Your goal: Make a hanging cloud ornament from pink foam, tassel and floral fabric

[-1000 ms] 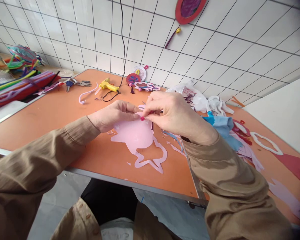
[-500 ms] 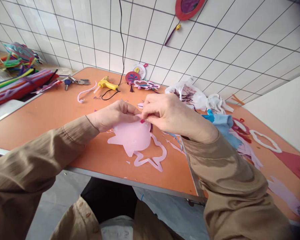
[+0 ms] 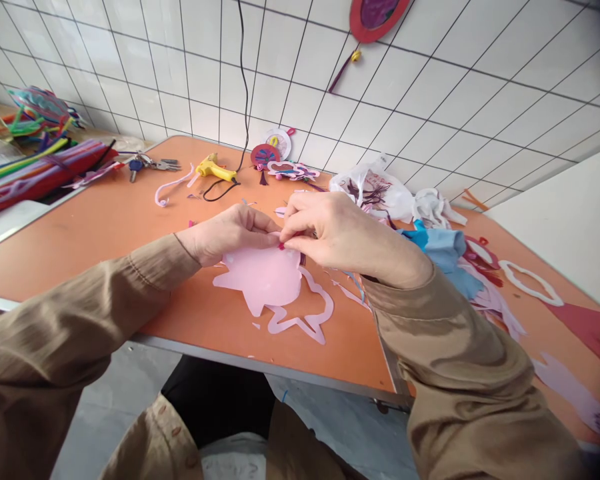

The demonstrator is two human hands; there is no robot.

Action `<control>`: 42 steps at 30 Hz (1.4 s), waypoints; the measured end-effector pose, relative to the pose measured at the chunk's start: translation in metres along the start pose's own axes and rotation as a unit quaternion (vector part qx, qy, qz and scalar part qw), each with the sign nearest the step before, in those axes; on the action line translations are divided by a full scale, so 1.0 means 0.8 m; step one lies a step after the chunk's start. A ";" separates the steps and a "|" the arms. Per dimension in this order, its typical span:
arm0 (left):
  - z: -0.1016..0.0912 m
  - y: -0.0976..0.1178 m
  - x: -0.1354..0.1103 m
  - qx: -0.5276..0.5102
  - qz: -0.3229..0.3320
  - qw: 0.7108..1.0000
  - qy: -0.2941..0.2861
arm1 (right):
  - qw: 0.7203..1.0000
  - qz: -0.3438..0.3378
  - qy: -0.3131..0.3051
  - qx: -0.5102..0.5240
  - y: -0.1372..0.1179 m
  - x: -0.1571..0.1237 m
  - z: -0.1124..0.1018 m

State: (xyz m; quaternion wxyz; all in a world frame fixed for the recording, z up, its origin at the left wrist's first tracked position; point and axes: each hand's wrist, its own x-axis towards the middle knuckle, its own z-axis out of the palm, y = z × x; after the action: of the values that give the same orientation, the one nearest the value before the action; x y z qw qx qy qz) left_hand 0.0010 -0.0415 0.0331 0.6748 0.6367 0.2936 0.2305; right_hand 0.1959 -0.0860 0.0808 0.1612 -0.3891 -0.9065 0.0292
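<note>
The left hand (image 3: 237, 233) is closing thumb against fingers at the top edge of a pink cutout (image 3: 265, 280), and the right hand (image 3: 327, 230) is meeting it there, its fingertips pinching a tiny red piece (image 3: 281, 246); how firm either pinch is, the view is not showing. The red piece could well be slipping or twisting out of line, since it is so small and the fingertips are covering most of it; the thin cutout could be creasing or tearing if the two hands are pulling unevenly at that edge. The cutout is hanging toward the person, just below and between the hands, its top edge under the left fingers and its pointed lower edge facing the body. Just beside it, on the lower right, a pink outline (image 3: 325, 307) is lying flat on the orange bench (image 3: 105, 247). Farther out, beyond the left hand, a curled pink strand (image 3: 163, 193) and a yellow glue gun (image 3: 215, 168) are resting, with keys (image 3: 135, 163) and pliers (image 3: 165, 164) lying farther left. Past the right hand, a white plastic bag (image 3: 390, 193) is slumping near the wall (image 3: 145, 60), blue cloth (image 3: 443, 247) is lying bunched, and a white ring (image 3: 533, 283) is lying well apart. Above it all, a red oval frame (image 3: 380, 33) is showing against the tiles.
</note>
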 end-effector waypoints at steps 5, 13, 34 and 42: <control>0.002 0.000 0.001 -0.004 0.020 1.000 0.019 | 1.000 0.013 0.026 0.002 -0.002 0.001 0.003; 0.002 -0.001 0.000 0.023 0.032 0.999 0.037 | 0.996 0.039 0.059 0.059 -0.006 0.003 0.007; -0.006 -0.003 0.002 -0.042 0.037 0.998 0.041 | 0.985 0.065 0.122 0.103 0.001 -0.001 -0.003; -0.007 -0.001 0.002 -0.094 0.074 0.990 0.070 | 0.961 0.120 0.038 0.248 0.017 0.004 0.000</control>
State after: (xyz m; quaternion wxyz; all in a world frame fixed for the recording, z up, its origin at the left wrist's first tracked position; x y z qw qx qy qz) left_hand -0.0015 -0.0363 0.0320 0.6904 0.5725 0.2699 0.3503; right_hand 0.2037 -0.0745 0.0793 0.2818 -0.4435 -0.8109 0.2575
